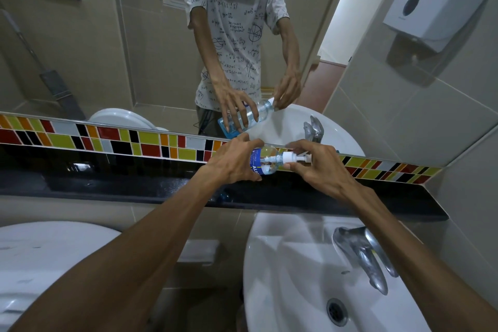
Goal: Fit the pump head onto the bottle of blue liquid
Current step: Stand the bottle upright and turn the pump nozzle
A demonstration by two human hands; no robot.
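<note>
The bottle lies nearly on its side in the air, its clear body with a blue-and-white label wrapped by the left hand, whose fingers curl over the top and whose thumb comes round underneath, pressed against the plastic. In the mirror above, blue liquid shows pooled toward the base end of the tilted bottle. At the neck, just right of that grip, sits the white pump head; its collar meets the bottle's mouth and its dip tube shows inside the clear shoulder, though whether the collar is fully seated cannot be told. The right hand pinches the pump head, fingertips closed on the collar from above and the thumb from below, with the nozzle poking out past the fingers toward the palm. Directly beneath both grips runs a black ledge, and behind them a band of coloured tiles. Below the right hand, nearer the person, are the white sink and its chrome tap. Well off to the upper right of the grips, a white paper dispenser hangs on the wall.
</note>
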